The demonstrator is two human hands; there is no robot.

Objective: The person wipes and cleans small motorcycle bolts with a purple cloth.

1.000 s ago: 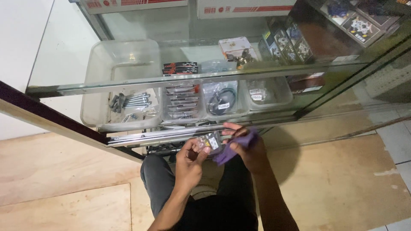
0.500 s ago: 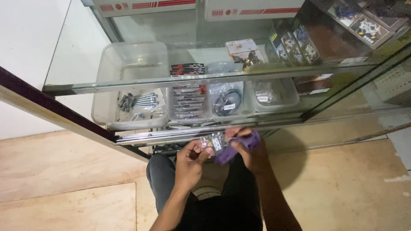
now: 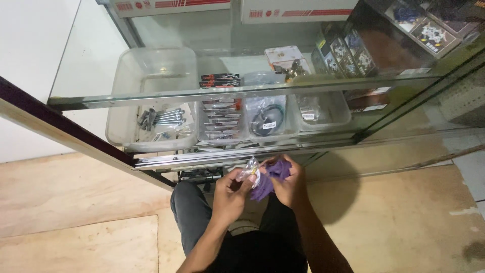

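Note:
My left hand (image 3: 230, 194) pinches a small clear plastic packet (image 3: 250, 171) of little parts by its lower edge. My right hand (image 3: 290, 184) grips a crumpled purple cloth (image 3: 270, 179) that presses against the packet. Both hands meet above my knees, just in front of the open lower shelf of a glass display cabinet (image 3: 242, 91).
Clear plastic bins stand on the shelf: a large one with bolts (image 3: 161, 119), a bin of carded packets (image 3: 221, 119), one with a coiled black cable (image 3: 268, 119), one with small bags (image 3: 316, 111). Boxes (image 3: 353, 48) sit on the shelf above. A dark door frame (image 3: 65, 126) runs at left. Plywood floor (image 3: 76, 242) lies around.
My hands have stayed together with the packet and cloth. The view has shifted slightly, so the cabinet sits a little lower and further right in frame.

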